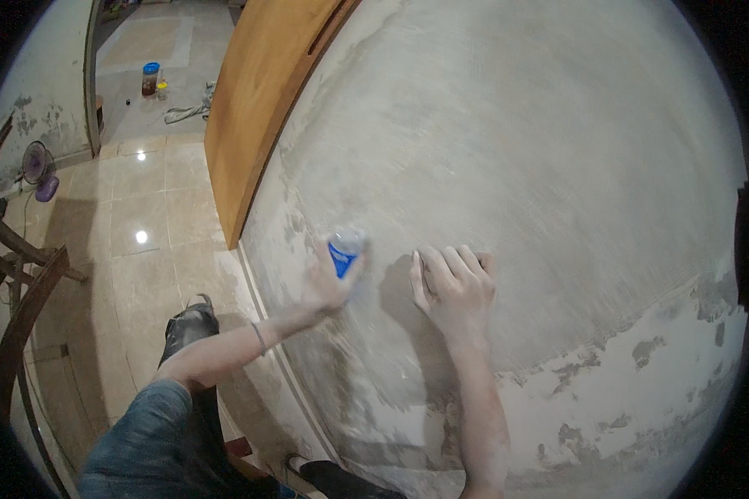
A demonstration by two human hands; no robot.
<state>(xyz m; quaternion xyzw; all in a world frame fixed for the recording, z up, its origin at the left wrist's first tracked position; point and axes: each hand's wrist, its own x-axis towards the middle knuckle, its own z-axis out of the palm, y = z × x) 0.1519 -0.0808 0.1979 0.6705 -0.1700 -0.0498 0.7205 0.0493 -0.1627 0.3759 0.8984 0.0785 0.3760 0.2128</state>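
Observation:
Before me stands a grey plastered wall (516, 141) with pale scratch marks and a smoother sheen over its upper part. My left hand (329, 283) is wrapped round a clear plastic bottle (344, 254) with a blue label, held close to the wall; hand and bottle are slightly blurred. To its right, my right hand (456, 287) presses against the plaster with its fingers curled and dusted white. A brownish edge shows beside the thumb and little finger, but what it belongs to is mostly hidden under the palm.
An orange-brown wooden door (254, 108) stands at the wall's left edge. On the tiled floor (133, 274) are a small purple fan (38, 170) and dark wooden furniture (25, 308). A blue-lidded container (150, 79) sits beyond the doorway. Lower wall plaster is patchy.

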